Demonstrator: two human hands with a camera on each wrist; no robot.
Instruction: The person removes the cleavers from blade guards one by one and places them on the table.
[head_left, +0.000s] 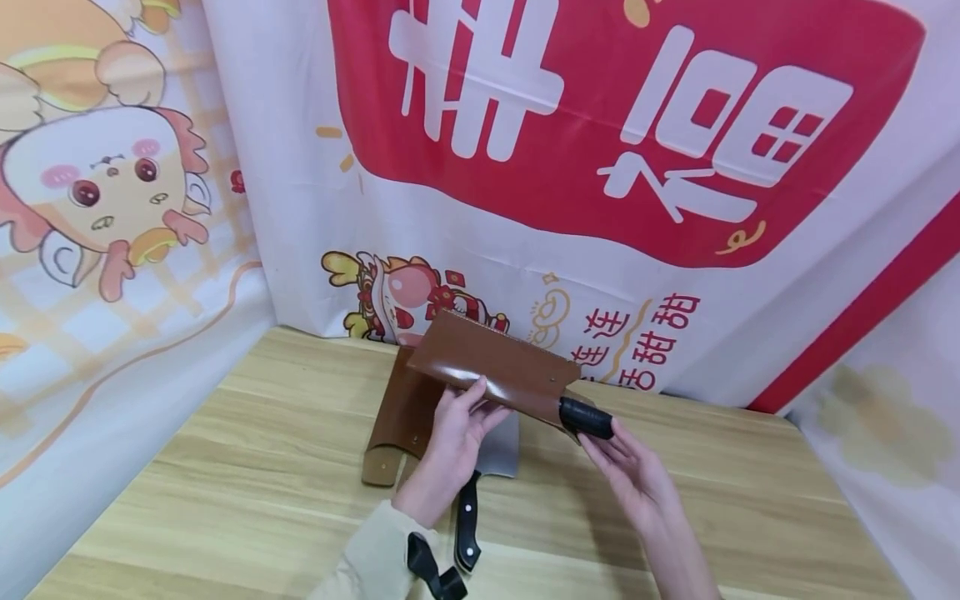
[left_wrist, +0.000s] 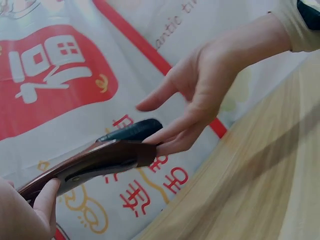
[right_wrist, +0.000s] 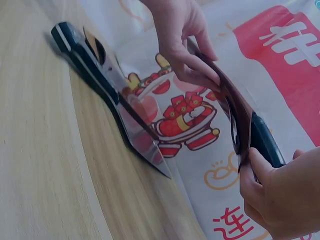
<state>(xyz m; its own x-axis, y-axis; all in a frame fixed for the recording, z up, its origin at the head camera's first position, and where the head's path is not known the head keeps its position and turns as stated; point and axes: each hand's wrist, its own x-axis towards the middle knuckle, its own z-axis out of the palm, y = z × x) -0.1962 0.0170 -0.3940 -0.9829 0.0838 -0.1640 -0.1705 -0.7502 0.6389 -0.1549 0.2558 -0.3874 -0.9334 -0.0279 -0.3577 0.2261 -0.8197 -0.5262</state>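
Observation:
My left hand grips a brown leather knife sheath by its lower edge, held above the table. A black knife handle sticks out of the sheath's right end; any blade inside is hidden. At that end is my right hand. In the left wrist view its fairly straight fingers touch the sheath's end flap, while the thumb stands apart from the handle. Below lies a cleaver with a riveted black handle and a bare blade. Beside it is a second brown sheath, partly covered.
The wooden tabletop runs back to a printed white and red cloth hanging behind it. More printed cloth hangs at the left side, and a pale cloth borders the right.

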